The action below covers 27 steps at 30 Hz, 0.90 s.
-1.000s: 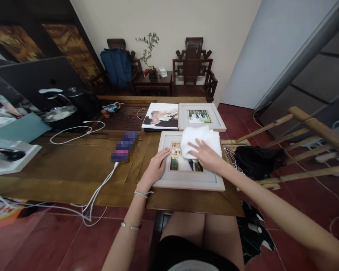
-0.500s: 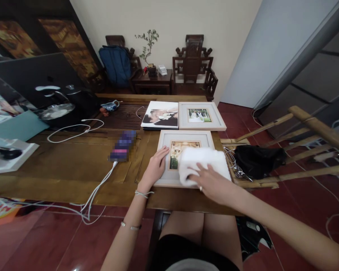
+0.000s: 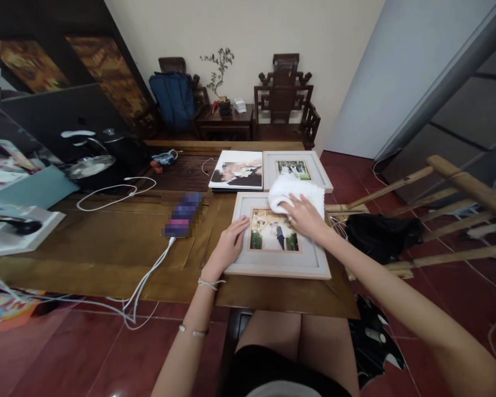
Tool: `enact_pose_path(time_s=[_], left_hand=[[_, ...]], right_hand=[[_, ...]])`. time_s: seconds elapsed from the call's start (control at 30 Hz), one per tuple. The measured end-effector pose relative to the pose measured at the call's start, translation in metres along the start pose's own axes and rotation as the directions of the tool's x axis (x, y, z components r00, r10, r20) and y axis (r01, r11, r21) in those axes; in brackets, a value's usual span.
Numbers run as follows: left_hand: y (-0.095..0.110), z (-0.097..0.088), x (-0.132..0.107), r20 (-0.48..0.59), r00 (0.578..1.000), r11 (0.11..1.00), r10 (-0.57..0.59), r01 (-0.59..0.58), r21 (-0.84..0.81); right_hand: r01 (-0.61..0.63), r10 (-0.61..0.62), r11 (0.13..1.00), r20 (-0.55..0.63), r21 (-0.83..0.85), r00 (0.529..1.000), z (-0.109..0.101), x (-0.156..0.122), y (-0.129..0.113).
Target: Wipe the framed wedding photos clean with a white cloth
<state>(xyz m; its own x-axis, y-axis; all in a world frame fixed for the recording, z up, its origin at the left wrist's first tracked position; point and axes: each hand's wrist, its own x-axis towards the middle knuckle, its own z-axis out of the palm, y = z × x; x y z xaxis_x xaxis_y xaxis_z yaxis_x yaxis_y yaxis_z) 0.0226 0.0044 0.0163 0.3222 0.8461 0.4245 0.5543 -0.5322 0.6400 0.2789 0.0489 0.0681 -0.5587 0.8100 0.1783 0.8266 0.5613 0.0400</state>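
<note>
A picture frame (image 3: 281, 266) with a pale wooden rim and a wedding photo lies flat near the table's front edge. My left hand (image 3: 230, 242) holds its left side, the fingers closed together over the rim and the thumb hidden. My right hand (image 3: 303, 214) is closed on a white towel (image 3: 295, 190), pressed at the frame's upper right corner. The towel hides that corner and overlaps the lower part of a second picture frame (image 3: 316, 165) behind. Beside that one lies a white-edged photo print or album (image 3: 237, 170).
A phone (image 3: 184, 215) with a white cable lies left of the frame. Farther left are a power strip (image 3: 33, 229), a teal box (image 3: 53, 184) and a glass-lidded pot (image 3: 91, 167). A bamboo chair (image 3: 446, 193) holding a black bag (image 3: 384, 234) stands at the right.
My right hand has moved the towel away from me, from the frame's lower right to its upper right corner, uncovering the photo. My left hand stays on the left rim.
</note>
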Motion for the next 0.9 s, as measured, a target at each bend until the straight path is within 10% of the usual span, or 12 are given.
enact_pose_path(time_s=[0.17,0.57,0.9], left_hand=[[0.001,0.001,0.0,-0.021,1.0,1.0,-0.013,0.013,-0.01],[0.002,0.003,-0.001,-0.038,0.999,1.0,-0.019,0.02,0.018],[0.002,-0.001,0.0,-0.006,1.0,1.0,-0.014,0.014,-0.012]], right_hand=[[0.051,-0.05,0.999,0.064,-0.01,0.997,0.001,0.003,0.004],[0.158,-0.225,0.959,0.295,0.235,0.929,-0.058,-0.11,-0.105],[0.032,-0.032,0.999,0.004,0.021,0.999,0.005,-0.008,-0.003]])
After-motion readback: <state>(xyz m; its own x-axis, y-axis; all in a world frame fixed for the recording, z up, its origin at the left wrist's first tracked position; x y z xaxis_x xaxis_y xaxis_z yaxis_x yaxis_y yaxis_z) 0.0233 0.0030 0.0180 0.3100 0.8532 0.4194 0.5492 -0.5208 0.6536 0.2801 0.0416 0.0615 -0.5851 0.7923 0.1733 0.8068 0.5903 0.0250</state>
